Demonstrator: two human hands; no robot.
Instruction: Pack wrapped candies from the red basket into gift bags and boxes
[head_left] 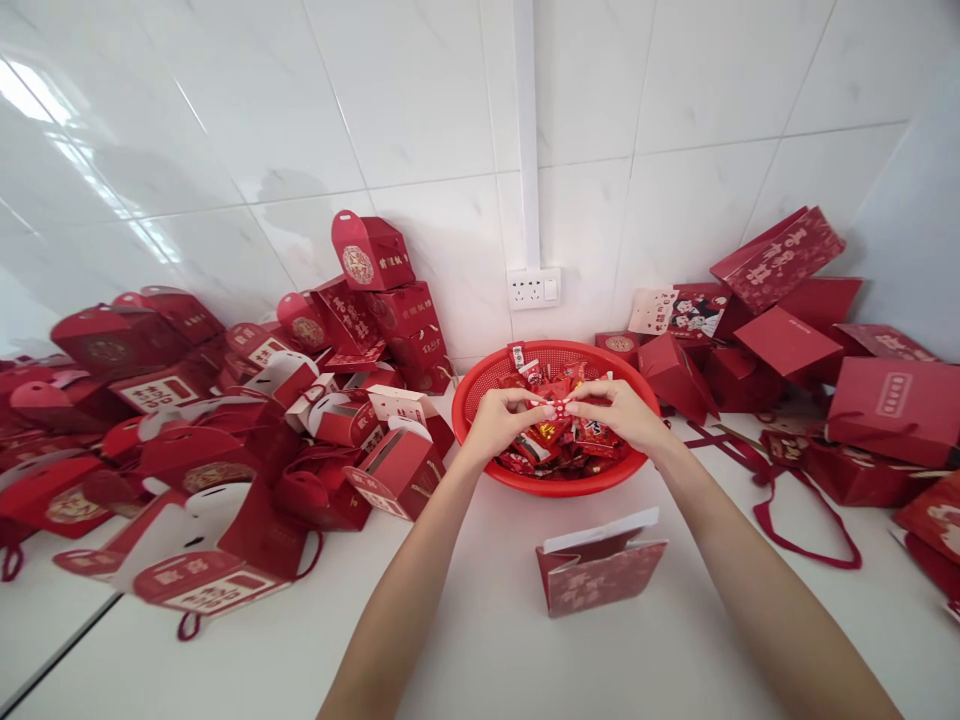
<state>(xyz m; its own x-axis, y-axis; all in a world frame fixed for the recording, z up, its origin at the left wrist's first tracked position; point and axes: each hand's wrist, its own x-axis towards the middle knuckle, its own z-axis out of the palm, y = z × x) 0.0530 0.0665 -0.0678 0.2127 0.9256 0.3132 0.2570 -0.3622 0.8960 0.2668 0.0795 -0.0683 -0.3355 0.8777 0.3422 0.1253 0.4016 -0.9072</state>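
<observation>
Over a red plastic basket [555,489] both my hands meet at a small red wrapped candy [559,407]. My left hand [501,420] pinches its left side between thumb and fingertips. On the other side my right hand [621,412] pinches it the same way. Below them the basket holds many red-wrapped candies [541,440], some with gold or white print. In front of the basket, between my forearms, a small dark-red gift box [607,578] stands upright on the white table with its top open.
Red gift boxes [210,540] crowd the left side, some stacked against the tiled wall. More red boxes [892,400] pile up at the right, with a dark-red ribbon [810,550] lying before them. A power socket [534,288] is on the wall behind the basket.
</observation>
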